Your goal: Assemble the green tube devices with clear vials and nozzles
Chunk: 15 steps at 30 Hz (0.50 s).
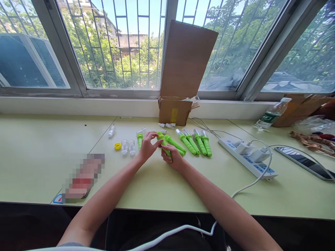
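Note:
My right hand (173, 158) is wrapped round the lower end of a green ribbed handle (163, 143), holding it tilted above the pale green table (39, 157). My left hand (148, 144) pinches the same handle's upper end with its fingertips. A second green handle (176, 144) lies just right of my hands. Several more green handles with clear caps (195, 141) lie side by side further right. One green handle (140, 138) lies just left of my left hand.
Two clear caps (128, 146), a yellow ring (117, 146) and a small clear vial (111, 130) sit left of my hands. An open cardboard box (174, 111) stands by the window. A white power strip (247, 158), tablet (305, 162) and water bottle (272, 114) are right.

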Available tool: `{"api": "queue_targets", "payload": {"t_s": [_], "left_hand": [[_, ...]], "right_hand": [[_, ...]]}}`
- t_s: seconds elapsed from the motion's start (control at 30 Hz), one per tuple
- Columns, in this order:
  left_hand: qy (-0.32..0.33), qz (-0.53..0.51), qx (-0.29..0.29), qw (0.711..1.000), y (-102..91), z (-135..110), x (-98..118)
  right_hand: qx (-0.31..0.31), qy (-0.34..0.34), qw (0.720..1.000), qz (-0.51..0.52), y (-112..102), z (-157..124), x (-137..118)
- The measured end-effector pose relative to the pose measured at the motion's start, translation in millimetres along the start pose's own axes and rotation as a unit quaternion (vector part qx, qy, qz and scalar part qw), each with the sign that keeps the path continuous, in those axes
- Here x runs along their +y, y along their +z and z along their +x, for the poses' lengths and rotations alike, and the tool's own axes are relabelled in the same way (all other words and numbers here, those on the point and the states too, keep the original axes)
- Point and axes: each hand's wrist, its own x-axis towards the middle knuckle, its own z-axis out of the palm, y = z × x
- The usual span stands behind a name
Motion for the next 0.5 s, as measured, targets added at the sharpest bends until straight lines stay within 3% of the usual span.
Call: {"api": "queue_targets", "payload": {"t_s": [0.5], "left_hand": [[-0.02,-0.048,0.014,0.999,0.7,-1.2,-0.3]], "right_hand": [[-0.073,0.08,0.986,0.124,-7.7,-0.2,-5.4]]}}
